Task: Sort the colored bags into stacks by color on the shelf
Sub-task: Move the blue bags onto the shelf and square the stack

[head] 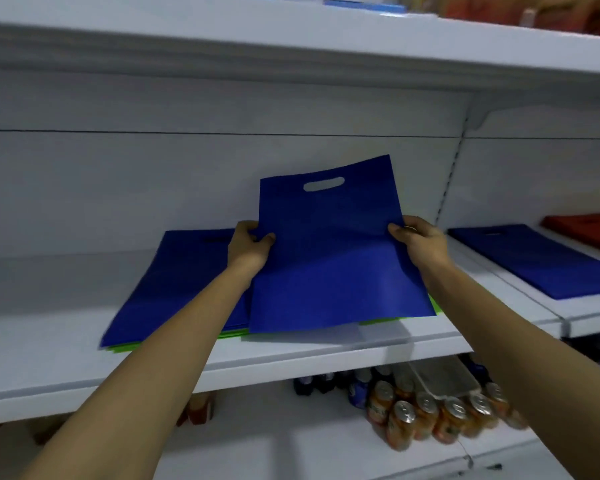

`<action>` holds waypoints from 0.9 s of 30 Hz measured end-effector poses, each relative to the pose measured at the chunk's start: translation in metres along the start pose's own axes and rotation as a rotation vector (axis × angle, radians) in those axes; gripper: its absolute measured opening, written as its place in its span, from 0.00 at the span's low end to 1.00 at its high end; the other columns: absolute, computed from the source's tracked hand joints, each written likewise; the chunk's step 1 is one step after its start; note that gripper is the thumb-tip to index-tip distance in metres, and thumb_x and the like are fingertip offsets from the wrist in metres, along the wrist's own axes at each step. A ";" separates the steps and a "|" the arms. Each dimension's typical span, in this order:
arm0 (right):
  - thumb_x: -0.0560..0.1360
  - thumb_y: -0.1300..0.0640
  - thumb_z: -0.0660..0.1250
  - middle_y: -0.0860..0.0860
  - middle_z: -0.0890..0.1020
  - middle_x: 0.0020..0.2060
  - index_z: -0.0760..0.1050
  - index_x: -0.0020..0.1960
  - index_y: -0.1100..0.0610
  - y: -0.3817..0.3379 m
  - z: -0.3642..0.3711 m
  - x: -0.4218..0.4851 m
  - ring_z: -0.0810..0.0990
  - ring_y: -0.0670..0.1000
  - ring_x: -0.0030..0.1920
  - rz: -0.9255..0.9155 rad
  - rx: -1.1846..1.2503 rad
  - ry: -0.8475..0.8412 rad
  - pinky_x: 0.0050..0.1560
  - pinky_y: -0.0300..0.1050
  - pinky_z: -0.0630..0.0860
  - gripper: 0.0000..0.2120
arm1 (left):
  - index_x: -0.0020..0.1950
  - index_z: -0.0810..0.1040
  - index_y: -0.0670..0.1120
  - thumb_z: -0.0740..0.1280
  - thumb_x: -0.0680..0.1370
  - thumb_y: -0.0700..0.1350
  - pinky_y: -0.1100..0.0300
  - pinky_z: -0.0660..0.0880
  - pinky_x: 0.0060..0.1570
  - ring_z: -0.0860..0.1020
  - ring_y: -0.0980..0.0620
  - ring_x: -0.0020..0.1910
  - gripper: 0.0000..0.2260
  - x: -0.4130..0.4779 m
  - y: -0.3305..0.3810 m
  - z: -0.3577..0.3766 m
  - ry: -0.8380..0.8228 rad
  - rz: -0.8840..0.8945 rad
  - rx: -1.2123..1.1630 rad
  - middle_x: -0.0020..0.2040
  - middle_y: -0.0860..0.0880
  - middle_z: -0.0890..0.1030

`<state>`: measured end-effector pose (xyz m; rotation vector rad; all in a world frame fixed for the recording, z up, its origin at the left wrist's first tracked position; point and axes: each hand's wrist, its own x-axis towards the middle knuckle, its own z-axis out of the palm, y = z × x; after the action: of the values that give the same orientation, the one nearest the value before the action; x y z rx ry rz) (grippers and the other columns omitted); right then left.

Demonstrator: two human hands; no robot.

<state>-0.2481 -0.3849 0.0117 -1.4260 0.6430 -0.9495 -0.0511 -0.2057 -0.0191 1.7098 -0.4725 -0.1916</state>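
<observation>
I am pinching a blue bag (pixel 329 258) between my hands, my left hand (pixel 248 245) gripping its left edge and my right hand (pixel 418 239) its right, holding its handle end tilted up over the shelf (pixel 291 355). A blue stack (pixel 174 282) is lying just outside my left hand, with green bags (pixel 125 347) showing beneath it.

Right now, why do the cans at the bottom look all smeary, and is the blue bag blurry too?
In the head view the cans look smeared, likely motion blur, worst at the right end; the blue bag being held is fairly sharp, its handle hole clear; the upper shelf bows from the wide-angle lens.
</observation>
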 end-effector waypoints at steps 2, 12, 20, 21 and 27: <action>0.76 0.61 0.68 0.48 0.82 0.41 0.78 0.51 0.56 -0.004 -0.043 0.002 0.81 0.47 0.38 -0.004 -0.014 0.048 0.31 0.35 0.77 0.05 | 0.69 0.67 0.46 0.68 0.78 0.46 0.63 0.74 0.45 0.75 0.54 0.50 0.21 -0.015 0.014 0.039 -0.088 -0.007 -0.068 0.60 0.48 0.74; 0.76 0.59 0.68 0.48 0.83 0.44 0.79 0.51 0.54 -0.025 -0.263 0.011 0.81 0.49 0.42 -0.028 -0.061 0.204 0.38 0.42 0.77 0.04 | 0.67 0.67 0.44 0.67 0.78 0.41 0.60 0.76 0.41 0.78 0.52 0.43 0.19 -0.097 0.081 0.241 -0.220 0.096 -0.094 0.51 0.46 0.78; 0.76 0.58 0.70 0.52 0.83 0.45 0.78 0.52 0.57 -0.027 -0.383 0.022 0.82 0.51 0.40 0.021 -0.034 0.269 0.38 0.45 0.78 0.05 | 0.56 0.70 0.47 0.66 0.78 0.42 0.60 0.77 0.39 0.80 0.51 0.44 0.09 -0.140 0.108 0.359 -0.243 0.126 -0.145 0.53 0.46 0.80; 0.76 0.58 0.70 0.53 0.83 0.45 0.78 0.52 0.57 -0.026 -0.393 0.026 0.82 0.52 0.41 0.032 -0.036 0.273 0.39 0.46 0.79 0.06 | 0.55 0.70 0.48 0.67 0.78 0.42 0.59 0.77 0.41 0.80 0.50 0.46 0.09 -0.141 0.109 0.370 -0.246 0.129 -0.136 0.55 0.46 0.79; 0.76 0.58 0.70 0.53 0.83 0.46 0.78 0.53 0.58 -0.021 -0.430 0.060 0.82 0.53 0.41 0.093 -0.080 0.247 0.37 0.45 0.78 0.08 | 0.57 0.70 0.47 0.66 0.78 0.42 0.66 0.72 0.36 0.77 0.56 0.42 0.09 -0.138 0.111 0.417 -0.245 0.172 -0.087 0.54 0.49 0.77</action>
<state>-0.5854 -0.6583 0.0072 -1.3468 0.9312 -1.0443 -0.3576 -0.5397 -0.0125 1.5590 -0.7781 -0.2942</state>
